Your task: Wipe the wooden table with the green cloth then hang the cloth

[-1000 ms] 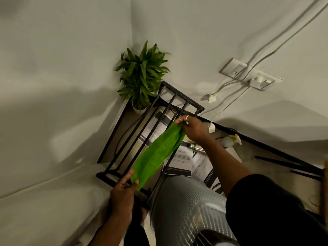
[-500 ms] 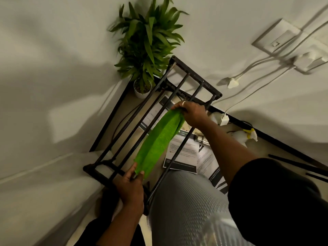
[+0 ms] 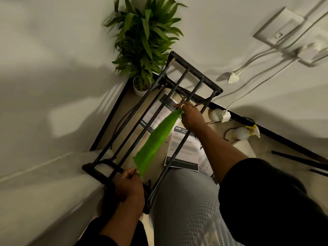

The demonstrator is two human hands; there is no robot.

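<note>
The green cloth (image 3: 156,141) is stretched lengthwise along a bar of the black metal rack (image 3: 195,73), folded over it. My right hand (image 3: 190,116) pinches the cloth's far end near the rack's back rail. Gripping the near end, my left hand (image 3: 130,185) sits at the rack's front corner. Below the rack lies the wooden table (image 3: 243,148), partly covered by papers.
A potted plant (image 3: 143,50) stands in the corner behind the rack. Printed papers (image 3: 182,151) lie on the table. A white plug (image 3: 225,116), cables and a white-and-yellow object (image 3: 246,133) sit along the wall. My grey-clad knee (image 3: 186,201) is below the rack.
The view has closed in on the rack. Both hands have slid the cloth further along the bar, and the cloth now looks narrower and more taut.
</note>
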